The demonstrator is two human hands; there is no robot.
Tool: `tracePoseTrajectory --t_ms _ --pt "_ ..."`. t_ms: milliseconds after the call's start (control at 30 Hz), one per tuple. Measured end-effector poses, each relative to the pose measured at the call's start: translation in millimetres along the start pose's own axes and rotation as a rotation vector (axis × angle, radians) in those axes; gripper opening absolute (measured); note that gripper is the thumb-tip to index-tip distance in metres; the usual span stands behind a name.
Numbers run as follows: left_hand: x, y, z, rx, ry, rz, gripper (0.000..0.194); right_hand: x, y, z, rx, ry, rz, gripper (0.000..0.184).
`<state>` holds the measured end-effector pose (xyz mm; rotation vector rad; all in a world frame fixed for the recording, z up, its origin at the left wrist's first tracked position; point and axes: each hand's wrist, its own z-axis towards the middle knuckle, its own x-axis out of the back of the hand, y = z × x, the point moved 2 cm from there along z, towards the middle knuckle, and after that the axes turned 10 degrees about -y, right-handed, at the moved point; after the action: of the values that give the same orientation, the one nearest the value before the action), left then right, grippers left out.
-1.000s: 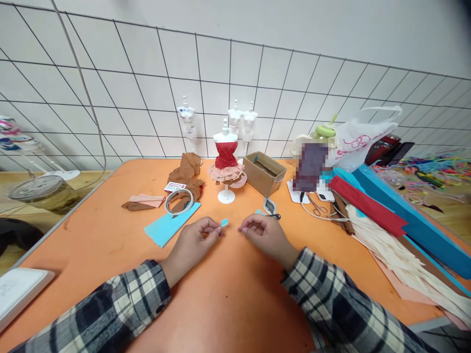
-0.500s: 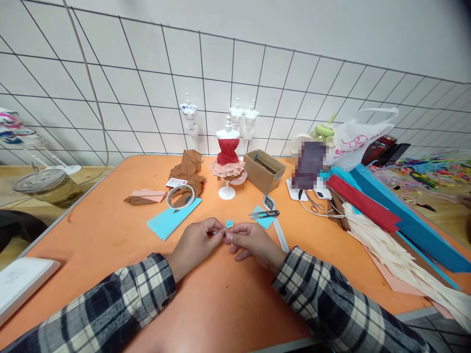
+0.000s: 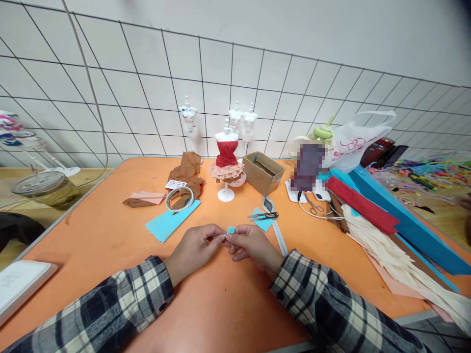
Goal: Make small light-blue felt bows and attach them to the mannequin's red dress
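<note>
A small piece of light blue crepe paper (image 3: 231,230) is pinched between the fingertips of my left hand (image 3: 200,247) and my right hand (image 3: 253,245), just above the orange table (image 3: 206,309). Its lower part is hidden by the fingers. Behind the hands stands a small dress form (image 3: 226,156) in a red bodice and a ruffled pink skirt. Thread snips (image 3: 265,215) lie on a blue paper scrap (image 3: 264,224) to the right. Left of the hands, a larger blue paper strip (image 3: 171,223) lies flat near a roll of tape (image 3: 179,199).
Brown crumpled paper (image 3: 186,165), an open cardboard box (image 3: 261,179) and white dress forms (image 3: 189,120) are towards the wall. Scissors (image 3: 316,208), a blurred-out dark object (image 3: 308,166) and stacked red paper (image 3: 362,205) are at right. A white box (image 3: 25,284) sits at the left edge.
The blue paper piece now shows bunched and lower between my fingertips, where it stood up flatter before. My hands have drawn slightly closer around it. The view has shifted a little.
</note>
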<state>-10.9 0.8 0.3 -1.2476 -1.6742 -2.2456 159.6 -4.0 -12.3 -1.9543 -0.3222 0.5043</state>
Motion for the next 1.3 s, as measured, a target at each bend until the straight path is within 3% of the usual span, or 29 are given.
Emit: tracePoseTrajectory --t_ms 200,367,700,800,933,1033,1133,1300 --pt "6.6 -1 1 -0.092 -0.068 -0.129 0.021 -1 0 -4 0.017 -0.042 0.000 0.036" --pt "6.9 -2 3 -0.093 -0.096 -0.214 0.020 0 0 -5 0.018 -0.038 0.020 0.035" --pt "3.0 -4 6 -0.021 0.018 -0.123 0.023 -6 7 2 0.101 0.092 0.040 0.044" --pt "5.6 0 7 -0.044 0.112 -0.132 0.020 -8 9 0 0.141 0.024 0.116 0.042" --pt "12.3 7 5 -0.249 0.123 -0.125 0.019 -2 9 -1 0.099 -0.127 0.215 0.040" --pt "16.6 12 1 -0.419 0.025 -0.005 0.018 10 6 1 0.093 -0.178 0.073 0.042" --pt "18.6 12 -3 -0.534 -0.085 0.229 0.019 20 -2 2 0.242 -0.160 -0.205 0.033" --pt "17.5 5 -2 -0.511 -0.177 0.573 0.025 22 -11 -1 0.469 -0.044 -0.759 0.016"
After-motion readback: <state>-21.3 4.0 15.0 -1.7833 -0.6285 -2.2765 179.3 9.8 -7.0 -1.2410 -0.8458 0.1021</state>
